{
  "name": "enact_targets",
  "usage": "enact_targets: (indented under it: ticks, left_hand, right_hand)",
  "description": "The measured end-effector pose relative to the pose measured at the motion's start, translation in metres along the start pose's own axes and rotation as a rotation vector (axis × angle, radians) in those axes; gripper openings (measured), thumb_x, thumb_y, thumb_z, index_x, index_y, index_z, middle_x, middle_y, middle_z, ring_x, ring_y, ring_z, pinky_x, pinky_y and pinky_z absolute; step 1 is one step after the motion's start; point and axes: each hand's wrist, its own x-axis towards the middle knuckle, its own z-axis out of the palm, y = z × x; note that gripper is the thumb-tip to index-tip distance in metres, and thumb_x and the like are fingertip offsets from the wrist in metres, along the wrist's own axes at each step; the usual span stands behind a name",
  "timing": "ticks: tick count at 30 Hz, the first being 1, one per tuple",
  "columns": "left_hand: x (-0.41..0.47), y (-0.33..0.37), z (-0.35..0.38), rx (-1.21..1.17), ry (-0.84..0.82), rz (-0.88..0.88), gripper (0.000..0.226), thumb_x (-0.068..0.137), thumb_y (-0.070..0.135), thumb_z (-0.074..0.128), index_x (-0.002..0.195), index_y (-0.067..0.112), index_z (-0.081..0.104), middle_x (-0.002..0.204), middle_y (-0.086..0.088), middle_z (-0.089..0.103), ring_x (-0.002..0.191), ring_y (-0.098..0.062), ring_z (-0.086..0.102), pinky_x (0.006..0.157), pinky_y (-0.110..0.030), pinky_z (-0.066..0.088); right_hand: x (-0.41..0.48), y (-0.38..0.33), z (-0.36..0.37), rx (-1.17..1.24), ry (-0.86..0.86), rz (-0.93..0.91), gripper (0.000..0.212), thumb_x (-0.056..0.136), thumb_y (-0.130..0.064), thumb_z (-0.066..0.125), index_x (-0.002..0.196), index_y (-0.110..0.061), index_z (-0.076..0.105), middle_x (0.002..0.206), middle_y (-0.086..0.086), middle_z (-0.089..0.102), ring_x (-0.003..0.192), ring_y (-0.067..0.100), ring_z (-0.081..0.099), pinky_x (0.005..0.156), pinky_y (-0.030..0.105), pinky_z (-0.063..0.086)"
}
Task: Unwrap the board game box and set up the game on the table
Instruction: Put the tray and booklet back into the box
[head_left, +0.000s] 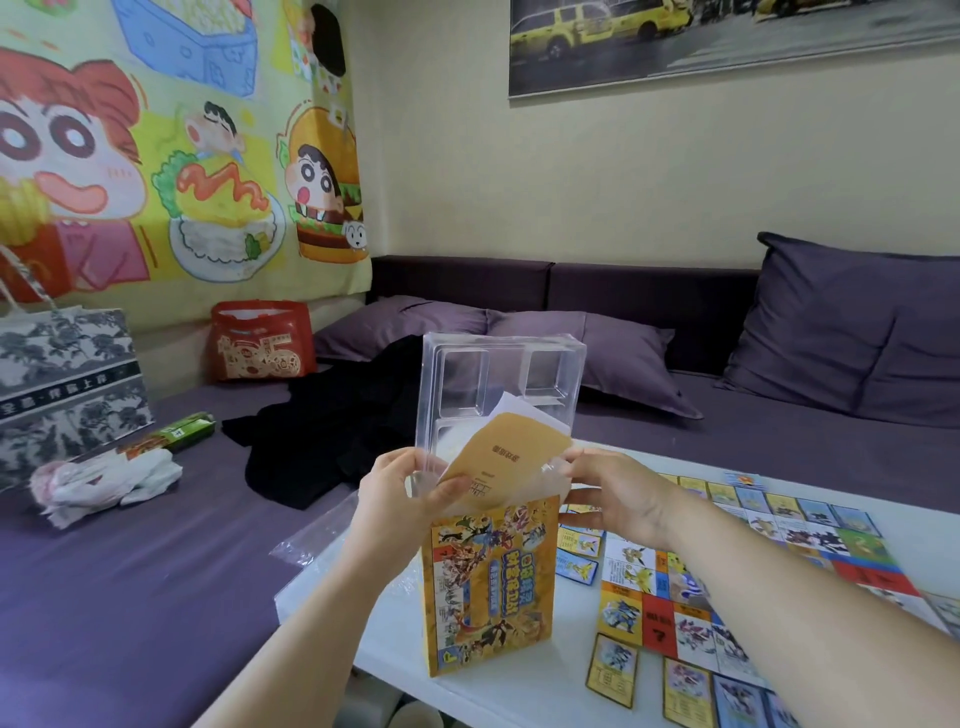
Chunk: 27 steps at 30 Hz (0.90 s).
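Note:
The yellow board game box (488, 587) stands on end on the white table (519, 691). A clear plastic insert tray (498, 379) sticks up out of its open top, with a tan card (511, 457) and a white sheet (511, 408) against it. My left hand (410, 499) grips the tray's lower left edge, thumb on the tan card. My right hand (608, 493) holds the tray's lower right edge just above the box. The game board (727, 582) lies flat to the right, with loose cards (613, 670) along its near edge.
Clear wrapping film (317, 535) lies at the table's left edge. A purple sofa bed behind holds black clothing (332, 431), pillows (857, 332), a red bag (262, 340), a patterned paper bag (67, 384), a green pack (182, 431) and white cloth (109, 483).

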Motion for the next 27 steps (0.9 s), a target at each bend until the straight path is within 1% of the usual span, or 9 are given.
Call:
enact_targets:
  ticks: [6,8,11,15,17,19,21,25,27]
  left_hand:
    - [0.0,-0.003,-0.005,0.136,0.009,0.054,0.02,0.069,0.053,0.073,0.08,0.045,0.058,0.105,0.035,0.039,0.122,-0.014,0.038,0.102,-0.044,0.039]
    - [-0.001,-0.009,-0.005,0.182,0.012,0.054,0.025,0.067,0.064,0.067,0.084,0.048,0.057,0.105,0.034,0.039,0.124,-0.014,0.036,0.102,-0.044,0.039]
    - [-0.003,-0.016,-0.004,0.132,0.015,0.041,0.05,0.052,0.085,0.056,0.089,0.051,0.061,0.11,0.033,0.042,0.123,-0.017,0.041,0.094,-0.05,0.046]
    - [-0.002,-0.013,-0.005,0.111,-0.057,0.021,0.045,0.059,0.076,0.06,0.093,0.047,0.06,0.119,0.019,0.05,0.12,-0.016,0.047,0.095,-0.047,0.046]
    - [0.003,-0.013,-0.008,0.109,-0.119,-0.003,0.039,0.065,0.069,0.065,0.093,0.042,0.062,0.119,0.011,0.057,0.109,-0.013,0.057,0.088,-0.04,0.052]
    - [0.009,-0.014,-0.014,0.13,-0.196,-0.015,0.043,0.063,0.07,0.068,0.093,0.04,0.064,0.116,0.008,0.062,0.1,-0.012,0.063,0.083,-0.037,0.054]
    - [0.013,-0.013,-0.019,0.161,-0.27,-0.022,0.048,0.06,0.071,0.069,0.094,0.038,0.068,0.112,0.01,0.066,0.096,-0.009,0.066,0.084,-0.038,0.055]
    - [0.016,-0.013,-0.024,0.171,-0.269,-0.068,0.052,0.052,0.068,0.074,0.089,0.032,0.069,0.094,0.013,0.072,0.092,-0.01,0.067,0.087,-0.042,0.053]
    - [0.017,-0.014,-0.024,0.183,-0.261,-0.088,0.049,0.054,0.064,0.077,0.089,0.032,0.068,0.091,0.012,0.072,0.091,-0.01,0.067,0.087,-0.043,0.053]
  right_hand:
    - [-0.006,0.003,-0.001,0.035,-0.068,-0.003,0.016,0.081,-0.019,0.058,0.092,-0.012,0.066,0.081,0.004,0.067,0.074,0.019,0.062,0.07,0.032,0.056]
    - [-0.005,0.005,0.003,0.014,-0.004,-0.02,0.012,0.09,-0.014,0.054,0.092,-0.01,0.064,0.085,0.007,0.067,0.072,0.019,0.062,0.07,0.034,0.056]
    - [-0.003,0.009,0.008,-0.058,0.128,-0.055,0.015,0.092,-0.004,0.05,0.092,-0.003,0.065,0.086,0.008,0.068,0.073,0.021,0.063,0.07,0.035,0.056]
    - [-0.005,0.013,0.011,-0.047,0.207,-0.037,0.018,0.09,0.004,0.047,0.087,-0.002,0.064,0.08,0.01,0.067,0.068,0.022,0.063,0.071,0.036,0.055]
    - [-0.006,0.01,0.015,-0.116,0.241,-0.03,0.02,0.088,0.004,0.05,0.099,-0.006,0.063,0.089,0.012,0.067,0.071,0.022,0.063,0.073,0.035,0.055]
    - [-0.007,0.001,0.017,-0.363,0.301,-0.121,0.041,0.083,0.005,0.051,0.12,-0.013,0.055,0.11,0.007,0.063,0.09,0.019,0.061,0.081,0.032,0.052]
    - [-0.012,-0.014,0.021,-0.434,0.201,-0.245,0.061,0.078,0.008,0.05,0.133,-0.019,0.044,0.124,0.002,0.054,0.111,0.016,0.052,0.09,0.03,0.045]
    - [-0.02,-0.037,0.031,-0.401,-0.086,-0.296,0.08,0.077,-0.005,0.065,0.145,-0.025,0.027,0.13,-0.001,0.05,0.115,0.007,0.047,0.083,0.016,0.039]
    - [-0.018,-0.04,0.032,-0.431,-0.106,-0.309,0.1,0.07,-0.02,0.079,0.149,-0.027,0.017,0.136,0.001,0.048,0.121,0.01,0.045,0.092,0.021,0.043]
